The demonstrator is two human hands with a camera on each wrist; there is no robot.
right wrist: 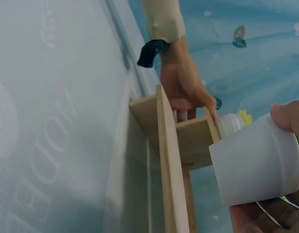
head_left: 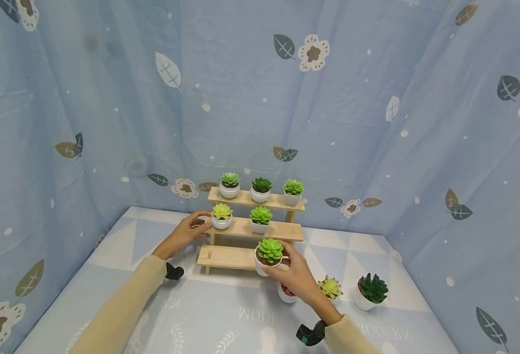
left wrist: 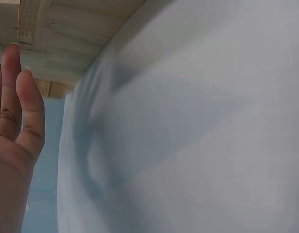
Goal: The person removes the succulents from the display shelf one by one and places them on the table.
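My right hand [head_left: 297, 275] grips a white pot with a bright green artificial succulent [head_left: 271, 250], fingers and thumb around its sides. In the right wrist view the white pot [right wrist: 258, 162] is tilted beside the wooden stand. It hangs in front of the lowest shelf [head_left: 226, 256] of the three-tier wooden plant stand. At the left end of the middle shelf [head_left: 242, 227], my left hand [head_left: 187, 233] reaches next to a yellow-green succulent [head_left: 221, 216]. Its lower fingers [left wrist: 30, 92] extend straight beneath the wood; whether its thumb presses the pot or the shelf is unclear.
Several potted succulents stand on the top shelf [head_left: 274, 199], and another green one [head_left: 260, 219] on the middle shelf. To the right on the table are a reddish plant [head_left: 287, 291], a yellowish one [head_left: 330, 286] and a dark green one [head_left: 372, 290]. A curtain [head_left: 242, 98] hangs behind.
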